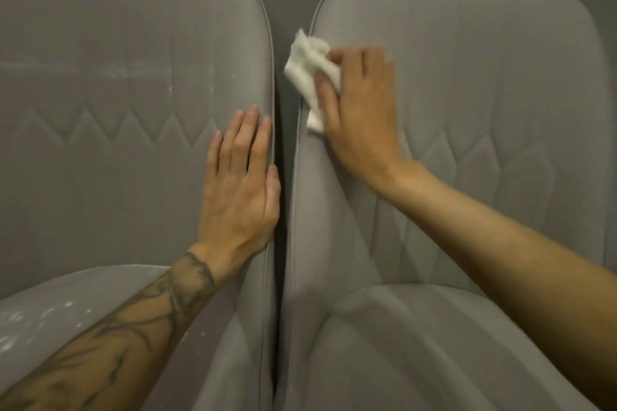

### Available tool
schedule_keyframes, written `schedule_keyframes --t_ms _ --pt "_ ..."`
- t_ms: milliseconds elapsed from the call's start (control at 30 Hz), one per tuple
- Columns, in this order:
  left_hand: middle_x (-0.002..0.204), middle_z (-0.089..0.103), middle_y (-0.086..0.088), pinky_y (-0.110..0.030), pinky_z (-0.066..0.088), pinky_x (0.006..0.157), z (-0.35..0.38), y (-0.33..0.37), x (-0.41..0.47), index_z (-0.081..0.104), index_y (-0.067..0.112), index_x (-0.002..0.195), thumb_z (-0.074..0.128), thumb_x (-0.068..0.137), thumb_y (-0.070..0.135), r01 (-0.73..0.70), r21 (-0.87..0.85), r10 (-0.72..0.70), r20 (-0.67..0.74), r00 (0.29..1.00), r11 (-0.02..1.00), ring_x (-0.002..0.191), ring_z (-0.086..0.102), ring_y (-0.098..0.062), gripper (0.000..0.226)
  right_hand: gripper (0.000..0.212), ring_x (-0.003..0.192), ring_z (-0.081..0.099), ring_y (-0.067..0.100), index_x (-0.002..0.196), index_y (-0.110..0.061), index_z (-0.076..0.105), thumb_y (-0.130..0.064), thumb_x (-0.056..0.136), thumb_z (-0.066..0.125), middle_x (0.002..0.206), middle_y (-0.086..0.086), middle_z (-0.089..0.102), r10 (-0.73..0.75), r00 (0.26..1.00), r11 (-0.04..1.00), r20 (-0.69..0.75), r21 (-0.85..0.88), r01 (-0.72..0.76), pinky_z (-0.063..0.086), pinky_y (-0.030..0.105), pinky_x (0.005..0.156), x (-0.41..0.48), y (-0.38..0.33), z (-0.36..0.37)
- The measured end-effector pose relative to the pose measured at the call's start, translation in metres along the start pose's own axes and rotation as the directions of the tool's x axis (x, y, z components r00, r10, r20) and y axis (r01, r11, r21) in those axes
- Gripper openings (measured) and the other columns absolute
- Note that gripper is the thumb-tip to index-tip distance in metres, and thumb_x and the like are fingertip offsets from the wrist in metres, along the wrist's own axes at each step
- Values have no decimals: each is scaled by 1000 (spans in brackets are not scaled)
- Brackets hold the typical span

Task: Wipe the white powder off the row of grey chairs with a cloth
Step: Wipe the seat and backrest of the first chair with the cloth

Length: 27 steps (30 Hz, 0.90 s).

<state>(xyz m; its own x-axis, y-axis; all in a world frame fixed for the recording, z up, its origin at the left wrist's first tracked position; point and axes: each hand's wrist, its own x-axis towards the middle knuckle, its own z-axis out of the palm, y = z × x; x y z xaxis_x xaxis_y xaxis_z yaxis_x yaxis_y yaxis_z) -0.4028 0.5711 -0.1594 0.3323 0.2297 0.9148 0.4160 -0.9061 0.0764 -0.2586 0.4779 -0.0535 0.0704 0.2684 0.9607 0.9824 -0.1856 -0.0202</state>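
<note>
1. The right hand, at 12 o'clock in the view, holds the white cloth bunched under its thumb and bent fingers. It presses the cloth on the backrest edge of the right chair. The hand is blurred, so I cannot tell how firm the hold is. A loose hold could let the cloth slip into the gap between the chairs, just at its 9 o'clock.
2. The left hand, near centre towards 9 o'clock, lies flat with straight fingers and holds nothing. It rests on the backrest edge of the left chair.
3. White powder speckles that chair's seat at 8 o'clock, and faint streaks mark its backrest at 10 o'clock. The bare left forearm crosses above the seat, so it could pick up powder and carry it elsewhere.
4. Wiping towards the gap would likely push powder into the seam, where a cloth reaches badly.
5. A powder-loaded cloth might smear pale marks across the right chair, which looks mostly clean.
</note>
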Motion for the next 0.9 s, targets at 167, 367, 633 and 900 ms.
schedule_keyframes --t_ms 167,367,633,900 --pt "171 21 -13 -54 15 128 3 -3 1 26 5 162 46 99 16 -9 0 9 -3 1000 1000 160 14 -28 67 23 91 51 32 117 -8 63 -20 99 54 109 16 60 -419 829 907 371 128 401 40 42 82 -154 -19 -37" --pt "171 20 -12 -53 12 129 2 -2 -1 26 6 162 46 102 14 2 -33 -2 3 1000 999 160 13 -27 64 26 97 47 29 117 -11 57 -31 101 51 112 14 52 -140 970 989 201 -17 146 42 39 82 -64 -4 -24" --pt "171 21 -13 -55 17 128 1 0 -1 27 5 162 50 99 13 0 6 0 -9 1000 1000 159 16 -29 67 17 86 52 30 108 -11 66 -21 102 53 102 9 60 -463 714 887 525 274 373 47 44 75 -190 -19 -57" --pt "171 21 -14 -54 15 128 0 2 0 26 6 162 49 99 14 8 26 -8 7 1000 1000 159 15 -30 68 17 92 50 27 108 -11 66 -23 100 57 103 8 57 -429 711 871 557 464 162 43 37 90 -203 -43 -59"
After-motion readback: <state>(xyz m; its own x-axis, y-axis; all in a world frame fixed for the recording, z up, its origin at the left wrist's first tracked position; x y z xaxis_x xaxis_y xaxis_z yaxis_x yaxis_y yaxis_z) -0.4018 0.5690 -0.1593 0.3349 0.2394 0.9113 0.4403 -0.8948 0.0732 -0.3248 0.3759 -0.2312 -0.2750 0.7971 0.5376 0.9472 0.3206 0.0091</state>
